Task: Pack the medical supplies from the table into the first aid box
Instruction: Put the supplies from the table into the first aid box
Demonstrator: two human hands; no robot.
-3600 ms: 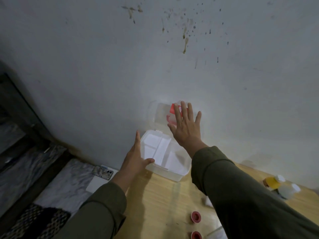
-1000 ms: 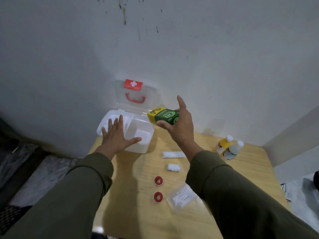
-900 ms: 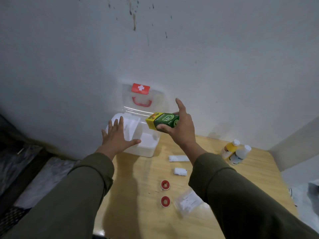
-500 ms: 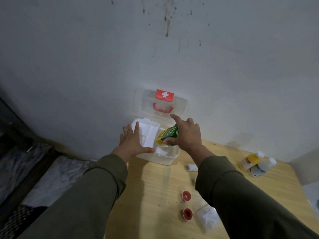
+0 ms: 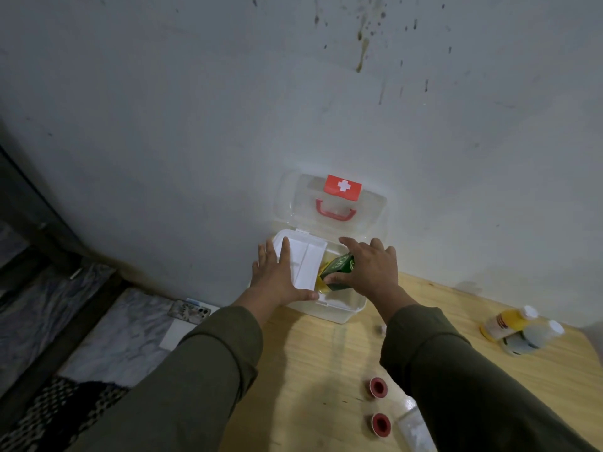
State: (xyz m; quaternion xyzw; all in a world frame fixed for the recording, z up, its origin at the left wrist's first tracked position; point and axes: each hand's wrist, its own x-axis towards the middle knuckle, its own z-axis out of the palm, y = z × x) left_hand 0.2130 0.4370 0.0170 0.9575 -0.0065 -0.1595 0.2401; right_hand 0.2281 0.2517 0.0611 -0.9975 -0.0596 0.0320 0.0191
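A: Where is the first aid box (image 5: 339, 313)?

B: At the centre of the frame, on the far left corner of the wooden table (image 5: 310, 360), against the wall. Its clear lid (image 5: 329, 203) stands open, leaning on the wall, with a red cross label and a red handle.

A: And the hands?

B: The left hand (image 5: 277, 278) lies flat and spread on the box's left rim, gripping nothing. The right hand (image 5: 368, 272) grasps a green and yellow carton (image 5: 337, 270), tilted, partly inside the box.

A: What lies on the table?

B: Two red-cored tape rolls (image 5: 377, 387) at lower centre, a clear packet (image 5: 416, 425) just right of them, and two bottles (image 5: 518, 327), one yellow and one pale, lying together at the right edge.
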